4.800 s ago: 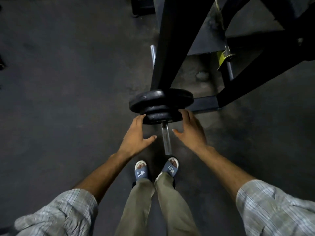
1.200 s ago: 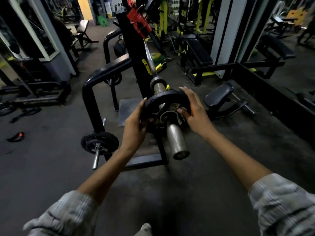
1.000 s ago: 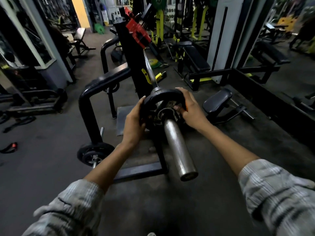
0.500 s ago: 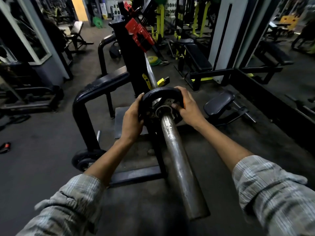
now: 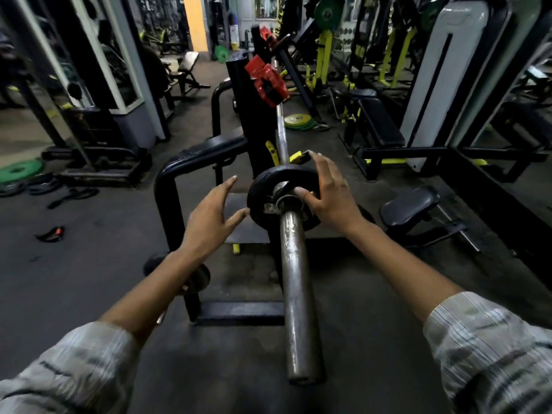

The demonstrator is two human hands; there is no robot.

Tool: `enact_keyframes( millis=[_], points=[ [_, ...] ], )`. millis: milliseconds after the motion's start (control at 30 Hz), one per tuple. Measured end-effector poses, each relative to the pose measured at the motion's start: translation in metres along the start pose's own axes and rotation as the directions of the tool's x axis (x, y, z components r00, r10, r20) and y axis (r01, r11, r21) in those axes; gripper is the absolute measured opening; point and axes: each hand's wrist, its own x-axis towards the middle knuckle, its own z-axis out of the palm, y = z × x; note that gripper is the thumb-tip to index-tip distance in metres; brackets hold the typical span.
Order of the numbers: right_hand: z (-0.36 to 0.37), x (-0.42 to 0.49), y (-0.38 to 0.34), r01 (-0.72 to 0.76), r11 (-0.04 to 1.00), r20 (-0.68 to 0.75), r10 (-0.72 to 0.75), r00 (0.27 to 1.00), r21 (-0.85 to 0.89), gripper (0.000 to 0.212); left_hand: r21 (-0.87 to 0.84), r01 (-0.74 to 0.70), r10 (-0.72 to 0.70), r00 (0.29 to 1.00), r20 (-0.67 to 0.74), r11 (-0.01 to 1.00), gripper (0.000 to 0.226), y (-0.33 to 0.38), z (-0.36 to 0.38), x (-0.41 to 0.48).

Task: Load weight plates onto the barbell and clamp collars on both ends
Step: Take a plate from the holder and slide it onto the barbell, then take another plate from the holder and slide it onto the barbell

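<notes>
A small black weight plate (image 5: 263, 201) sits far up the steel barbell sleeve (image 5: 294, 288), which points straight toward me. My right hand (image 5: 331, 195) still rests on the plate's right rim, fingers over its top and thumb by the hub. My left hand (image 5: 210, 216) is off the plate, fingers spread, its thumb tip just beside the left rim. The thin bar (image 5: 280, 130) runs away across the black rack upright (image 5: 242, 115). Red collars (image 5: 267, 82) hang on that upright.
More black plates (image 5: 194, 279) sit on a low storage peg under my left forearm. A black curved safety arm (image 5: 179, 186) stands left of the bar. Green plates (image 5: 18, 171) lie on the floor far left, benches (image 5: 376, 124) to the right.
The plate came off the low peg and slid along the sleeve to its inner end. In the last half second my left hand let go and opened; my right hand stayed on it.
</notes>
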Motion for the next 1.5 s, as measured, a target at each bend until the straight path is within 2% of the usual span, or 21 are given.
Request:
enact_keyframes(
  millis=[133,233,367,533,767,1000,1300,1500],
  points=[
    [0.002,-0.003,-0.047,0.198,0.973,0.064,-0.192,0.979,-0.115,0.078,0.109,0.009,-0.007,1.0,-0.016,0.994,0.073,-0.013,-0.048,-0.033],
    [0.013,-0.007,-0.087,0.318,0.933,0.168,-0.29,0.942,-0.171,0.079,0.17,0.006,-0.006,1.0,0.001,0.985,0.071,-0.026,-0.086,-0.054],
    [0.036,-0.009,-0.138,0.434,0.885,0.328,-0.364,0.872,-0.171,0.082,0.229,-0.009,-0.009,0.997,0.074,0.973,0.072,-0.057,-0.135,-0.081],
    [0.074,-0.017,-0.191,0.497,0.841,0.447,-0.369,0.815,-0.213,0.083,0.263,0.004,-0.06,0.978,0.202,0.965,0.088,-0.111,-0.18,-0.118],
    [0.159,-0.043,-0.246,0.408,0.885,0.535,-0.239,0.811,-0.224,0.083,0.241,0.046,-0.12,0.946,0.302,0.969,0.086,-0.197,-0.213,-0.183],
    [0.248,-0.077,-0.259,0.28,0.943,0.617,-0.114,0.779,-0.179,0.079,0.238,0.078,-0.178,0.884,0.432,0.968,0.08,-0.279,-0.198,-0.21],
    [0.385,-0.057,-0.209,0.108,0.987,0.753,0.02,0.658,-0.121,0.069,0.235,0.249,-0.341,0.739,0.581,0.939,0.08,-0.383,-0.117,-0.196],
    [0.475,-0.034,-0.161,-0.044,0.989,0.79,0.137,0.597,-0.138,0.068,0.271,0.295,-0.399,0.628,0.668,0.917,0.077,-0.446,-0.063,-0.176]
  ],
)
